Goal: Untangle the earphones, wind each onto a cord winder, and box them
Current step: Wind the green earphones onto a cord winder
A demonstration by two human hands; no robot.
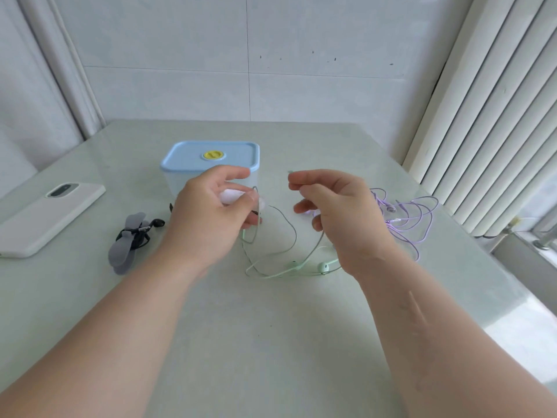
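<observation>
Head view: both hands raised over a pale table [271, 342]. The left hand [211, 215] curls round a white cord winder [230, 196], blurred, with a loop of cord at its fingertips. The right hand [337, 212] pinches one end of the green earphones [280, 271] between thumb and forefinger; the cord trails down to the table, with the earbuds lying between the wrists. The left hand hides the lower front of a clear box [211, 159] with its blue lid on. Purple earphones [413, 215] lie tangled at right, partly behind the right hand. At left lie black earphones [150, 226] wound on a grey winder [120, 251], and a white phone [45, 220]. Blinds [497, 116] stand at right.
</observation>
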